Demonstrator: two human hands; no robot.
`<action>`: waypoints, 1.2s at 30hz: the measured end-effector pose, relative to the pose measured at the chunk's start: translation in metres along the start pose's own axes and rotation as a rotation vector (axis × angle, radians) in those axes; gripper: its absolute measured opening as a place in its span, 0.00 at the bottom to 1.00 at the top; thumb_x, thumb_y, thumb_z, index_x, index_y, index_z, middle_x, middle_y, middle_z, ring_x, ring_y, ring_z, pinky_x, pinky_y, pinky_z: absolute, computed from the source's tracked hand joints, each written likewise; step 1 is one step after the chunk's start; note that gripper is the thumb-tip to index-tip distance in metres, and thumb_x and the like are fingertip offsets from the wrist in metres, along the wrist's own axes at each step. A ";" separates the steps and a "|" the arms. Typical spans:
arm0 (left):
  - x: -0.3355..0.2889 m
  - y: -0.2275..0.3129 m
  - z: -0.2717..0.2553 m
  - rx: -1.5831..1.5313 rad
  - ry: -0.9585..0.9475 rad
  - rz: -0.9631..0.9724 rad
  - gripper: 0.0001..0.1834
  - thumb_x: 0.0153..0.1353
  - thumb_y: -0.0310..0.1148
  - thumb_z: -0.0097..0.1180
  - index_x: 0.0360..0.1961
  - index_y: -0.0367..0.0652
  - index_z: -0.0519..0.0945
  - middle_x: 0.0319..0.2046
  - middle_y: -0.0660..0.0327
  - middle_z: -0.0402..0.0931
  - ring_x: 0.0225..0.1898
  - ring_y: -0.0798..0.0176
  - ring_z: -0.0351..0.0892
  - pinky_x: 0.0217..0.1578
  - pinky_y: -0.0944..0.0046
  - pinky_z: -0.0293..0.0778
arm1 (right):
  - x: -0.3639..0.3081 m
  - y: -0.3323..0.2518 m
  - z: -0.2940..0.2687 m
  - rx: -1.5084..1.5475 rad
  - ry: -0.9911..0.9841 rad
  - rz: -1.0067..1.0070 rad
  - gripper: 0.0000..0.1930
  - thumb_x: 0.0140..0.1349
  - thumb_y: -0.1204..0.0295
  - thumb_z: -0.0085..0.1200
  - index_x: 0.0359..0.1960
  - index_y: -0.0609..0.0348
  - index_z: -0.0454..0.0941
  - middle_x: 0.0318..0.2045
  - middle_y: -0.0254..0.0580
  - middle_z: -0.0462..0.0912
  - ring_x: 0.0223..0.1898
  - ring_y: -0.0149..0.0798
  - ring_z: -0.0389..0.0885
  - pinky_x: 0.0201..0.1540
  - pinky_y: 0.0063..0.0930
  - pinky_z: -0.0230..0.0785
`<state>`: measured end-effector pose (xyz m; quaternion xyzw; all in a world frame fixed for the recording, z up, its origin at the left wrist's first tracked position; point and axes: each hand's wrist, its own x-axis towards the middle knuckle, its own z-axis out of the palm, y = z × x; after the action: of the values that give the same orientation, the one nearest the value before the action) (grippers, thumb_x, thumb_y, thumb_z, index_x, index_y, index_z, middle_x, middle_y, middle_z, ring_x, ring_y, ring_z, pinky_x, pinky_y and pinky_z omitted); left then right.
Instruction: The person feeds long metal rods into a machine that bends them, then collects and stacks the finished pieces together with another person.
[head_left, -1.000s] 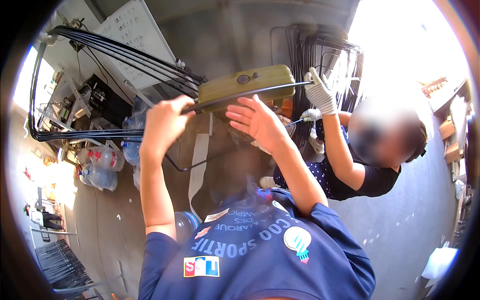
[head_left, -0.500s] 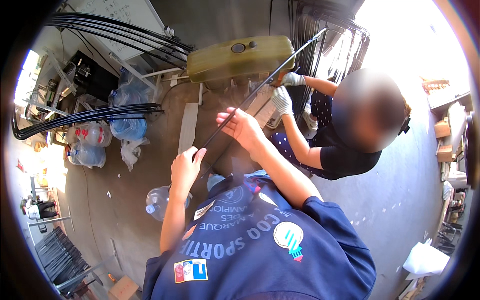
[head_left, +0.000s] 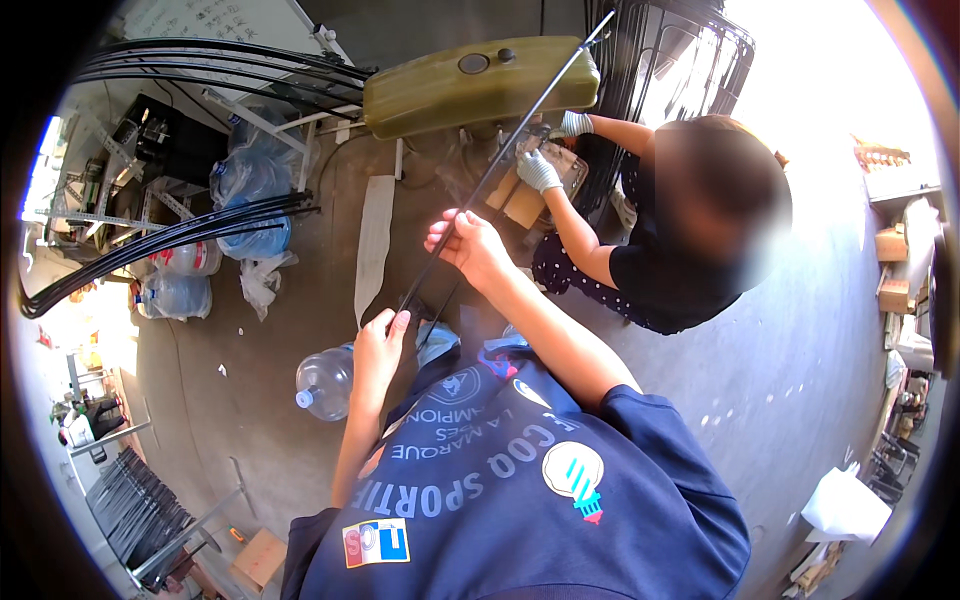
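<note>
The right hand pinches the long black rod running toward one o'clock; the left hand, fingers pressed alongside its lower end, best keeps it steady and straight.

One thin black rod runs through the grip of two bare hands. Beyond the grip: one olive tank and two gloved hands of a co-worker. Left of it lies one clear water jug.

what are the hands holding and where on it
Both hold a thin black rod: the right hand pinches it midway, the left hand grips near its lower end.
</note>
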<state>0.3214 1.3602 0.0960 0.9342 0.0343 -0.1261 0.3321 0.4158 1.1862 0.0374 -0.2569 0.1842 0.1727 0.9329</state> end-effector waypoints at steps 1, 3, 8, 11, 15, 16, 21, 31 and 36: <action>-0.001 0.003 0.002 -0.015 -0.011 -0.014 0.26 0.59 0.50 0.43 0.19 0.35 0.64 0.14 0.46 0.64 0.20 0.41 0.62 0.20 0.56 0.61 | -0.001 -0.001 0.002 0.010 0.025 0.006 0.10 0.64 0.67 0.37 0.36 0.61 0.65 0.29 0.43 0.73 0.32 0.41 0.75 0.42 0.41 0.71; -0.005 0.005 0.006 -0.028 -0.023 -0.020 0.26 0.59 0.50 0.43 0.19 0.35 0.64 0.14 0.46 0.64 0.20 0.40 0.62 0.20 0.55 0.61 | -0.003 -0.004 0.005 0.030 0.074 0.018 0.10 0.64 0.67 0.37 0.35 0.60 0.65 0.26 0.40 0.72 0.28 0.37 0.73 0.39 0.39 0.72; -0.005 0.004 0.013 -0.033 -0.031 0.009 0.25 0.59 0.49 0.42 0.20 0.35 0.64 0.15 0.44 0.64 0.21 0.39 0.61 0.21 0.54 0.61 | 0.001 -0.009 -0.002 0.007 0.062 -0.024 0.09 0.64 0.67 0.36 0.32 0.58 0.65 0.24 0.37 0.70 0.25 0.33 0.71 0.36 0.36 0.72; -0.004 0.004 0.013 -0.045 -0.040 0.008 0.25 0.60 0.49 0.42 0.20 0.35 0.63 0.15 0.44 0.63 0.21 0.39 0.60 0.21 0.55 0.61 | 0.004 -0.008 -0.005 0.001 0.055 -0.024 0.09 0.64 0.67 0.36 0.31 0.57 0.66 0.24 0.37 0.71 0.25 0.33 0.71 0.35 0.36 0.72; -0.003 0.001 0.014 -0.053 -0.059 0.012 0.26 0.60 0.50 0.42 0.20 0.34 0.63 0.15 0.44 0.62 0.21 0.39 0.58 0.21 0.55 0.61 | 0.005 -0.008 -0.004 -0.004 0.082 -0.007 0.09 0.64 0.67 0.36 0.29 0.57 0.66 0.23 0.36 0.71 0.24 0.33 0.71 0.35 0.37 0.73; -0.004 0.002 0.014 -0.052 -0.061 0.010 0.26 0.60 0.50 0.42 0.20 0.34 0.62 0.16 0.44 0.61 0.21 0.39 0.58 0.22 0.55 0.61 | 0.005 -0.009 -0.004 -0.004 0.077 -0.007 0.09 0.64 0.67 0.36 0.29 0.57 0.66 0.23 0.36 0.71 0.24 0.33 0.71 0.35 0.37 0.73; -0.003 -0.002 0.016 -0.066 -0.066 -0.005 0.27 0.60 0.50 0.43 0.19 0.34 0.61 0.13 0.55 0.56 0.18 0.63 0.53 0.20 0.62 0.59 | 0.006 -0.008 -0.005 -0.014 0.084 -0.003 0.10 0.64 0.67 0.36 0.29 0.57 0.66 0.23 0.37 0.71 0.24 0.33 0.72 0.35 0.38 0.73; -0.005 0.006 0.013 -0.031 -0.075 0.001 0.25 0.60 0.49 0.42 0.22 0.33 0.64 0.16 0.44 0.62 0.21 0.41 0.58 0.23 0.56 0.61 | 0.008 -0.006 -0.006 -0.004 0.083 -0.016 0.10 0.64 0.67 0.35 0.29 0.57 0.65 0.22 0.38 0.71 0.24 0.34 0.72 0.35 0.38 0.73; -0.006 0.006 0.012 -0.021 -0.075 -0.004 0.26 0.60 0.49 0.42 0.22 0.33 0.63 0.16 0.44 0.61 0.21 0.41 0.57 0.23 0.55 0.61 | 0.008 -0.006 -0.005 -0.016 0.065 -0.026 0.10 0.64 0.67 0.35 0.29 0.57 0.65 0.22 0.38 0.71 0.24 0.35 0.72 0.35 0.38 0.73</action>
<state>0.3141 1.3484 0.0924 0.9252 0.0254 -0.1612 0.3426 0.4238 1.1803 0.0322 -0.2721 0.2098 0.1534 0.9265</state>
